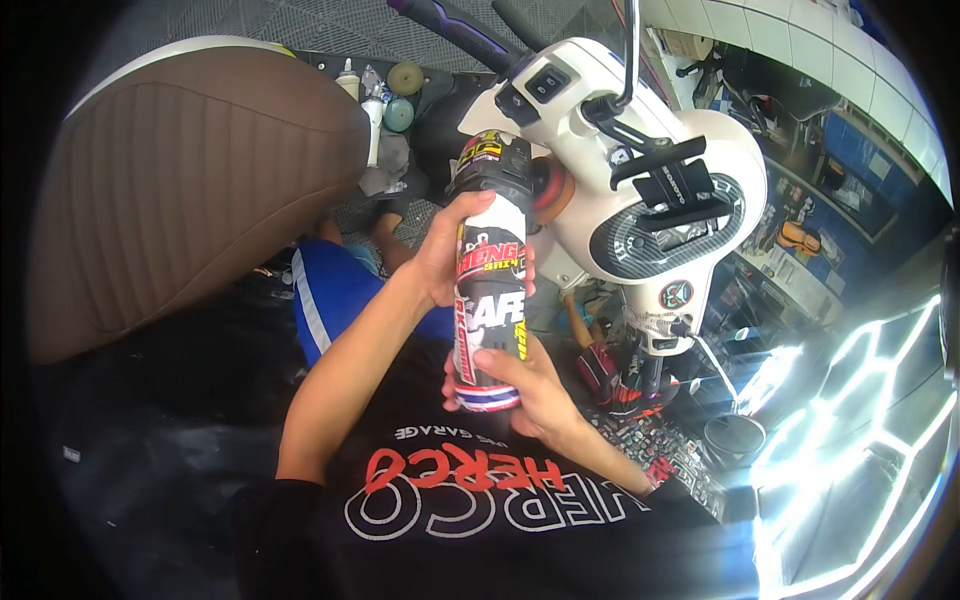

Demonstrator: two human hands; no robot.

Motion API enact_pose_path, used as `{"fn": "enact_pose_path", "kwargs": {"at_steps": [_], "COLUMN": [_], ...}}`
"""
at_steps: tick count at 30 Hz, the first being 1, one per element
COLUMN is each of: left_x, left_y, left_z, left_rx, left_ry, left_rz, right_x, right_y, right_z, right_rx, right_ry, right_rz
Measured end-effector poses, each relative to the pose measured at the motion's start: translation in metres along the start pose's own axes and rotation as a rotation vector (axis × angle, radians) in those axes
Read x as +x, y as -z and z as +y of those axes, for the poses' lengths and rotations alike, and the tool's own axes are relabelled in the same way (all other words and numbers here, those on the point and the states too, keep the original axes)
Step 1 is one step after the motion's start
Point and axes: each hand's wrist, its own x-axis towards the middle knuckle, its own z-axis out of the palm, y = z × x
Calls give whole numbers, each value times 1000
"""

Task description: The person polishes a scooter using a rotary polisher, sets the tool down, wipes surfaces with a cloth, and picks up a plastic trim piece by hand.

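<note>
Both hands grip a sticker-covered power polisher (pixel 490 290), held lengthwise in front of my chest. My left hand (pixel 450 245) wraps round its upper body, thumb lying near the black head. Lower down, my right hand (pixel 525 385) is closed round the rear end, with its thumb across the stickers. A round red and orange polishing pad (pixel 552 190) sticks out from the right of the tool's head. It sits against or very close to the white front panel of a scooter (pixel 590 195); I cannot tell whether they touch.
The scooter's brown ribbed seat (pixel 220 190) fills the upper left. Beyond it stand bottles (pixel 372 125) and round pads (pixel 405 78). A black phone holder (pixel 670 185) and a mirror stem (pixel 632 60) project from the handlebar area. Blue shelving (pixel 870 150) stands at the right.
</note>
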Motion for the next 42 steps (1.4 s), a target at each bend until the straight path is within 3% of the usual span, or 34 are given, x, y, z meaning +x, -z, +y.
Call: {"fn": "enact_pose_path", "kwargs": {"at_steps": [12,16,28,34,37,42], "left_x": [-40,-43,-48,-41,-43,-30], "left_y": [-62,-72,-118,-105,-87,-69], "left_z": [-38,-40,-46,-48,-42,-24], "left_rx": [35,73,69,84,63,59], "left_ry": [-13,-20,-26,-62,-48,-72], "left_rz": [147,1,72,235,113,127], "right_x": [-68,-81,-111,-102,-88,-63], "right_y": [-15,-18,-30,-23,-22,-21], "right_z": [6,3,-10,-14,-9,-13], "right_rx": [-24,-10,-1,71,27,18], "right_ry": [-16,-11,-2,-35,-18,32], "right_rz": [-71,-78,-96,-85,-66,-22]}}
